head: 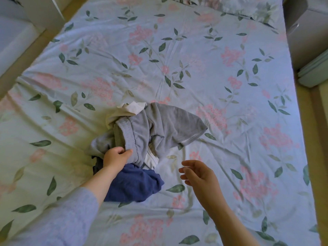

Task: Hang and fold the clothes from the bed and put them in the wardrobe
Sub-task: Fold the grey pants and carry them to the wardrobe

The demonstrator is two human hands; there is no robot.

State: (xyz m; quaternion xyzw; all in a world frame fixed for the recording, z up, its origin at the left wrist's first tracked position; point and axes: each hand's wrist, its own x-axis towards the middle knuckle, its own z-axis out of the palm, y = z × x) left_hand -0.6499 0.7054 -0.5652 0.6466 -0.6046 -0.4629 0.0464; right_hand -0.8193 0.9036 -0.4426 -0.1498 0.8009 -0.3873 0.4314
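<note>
A small heap of clothes lies in the middle of the bed, which has a floral sheet. A grey garment with a ribbed band is on top. A cream piece pokes out behind it, a dark blue garment lies nearest me, and something white shows beneath the grey. My left hand pinches the grey garment at its band. My right hand hovers just right of the heap, fingers apart, holding nothing.
White furniture stands along the bed's left side. A grey unit and a white slab sit at the right. Pillows lie at the far end. Bare sheet surrounds the heap.
</note>
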